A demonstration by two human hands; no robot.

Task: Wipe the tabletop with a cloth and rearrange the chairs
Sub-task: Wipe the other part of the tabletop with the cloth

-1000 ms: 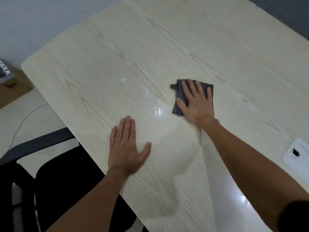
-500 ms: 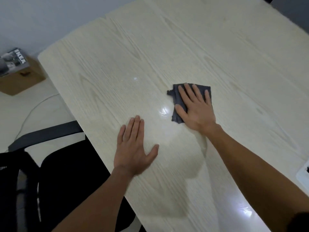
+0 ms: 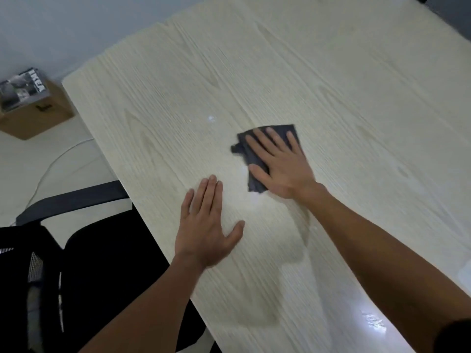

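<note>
A light wood-grain tabletop (image 3: 331, 80) fills most of the view. A dark grey folded cloth (image 3: 251, 154) lies flat on it near the middle. My right hand (image 3: 280, 164) presses down on the cloth with straight, spread fingers and covers most of it. My left hand (image 3: 206, 228) rests flat on the bare tabletop, palm down, a little nearer to me and to the left of the cloth. A black office chair (image 3: 84, 271) with a dark armrest (image 3: 71, 200) stands at the table's left edge, its seat partly under the tabletop.
A cardboard box (image 3: 38, 118) with a printed booklet (image 3: 23, 87) on top sits on the pale floor at the left by the wall. A thin white cable (image 3: 51, 166) runs across the floor. A pale object (image 3: 465, 273) shows at the right edge of the table.
My right hand has slid the cloth a short way nearer to me and leftward, closer to my left hand. The view has shifted so the table sits further right; my left hand stays flat.
</note>
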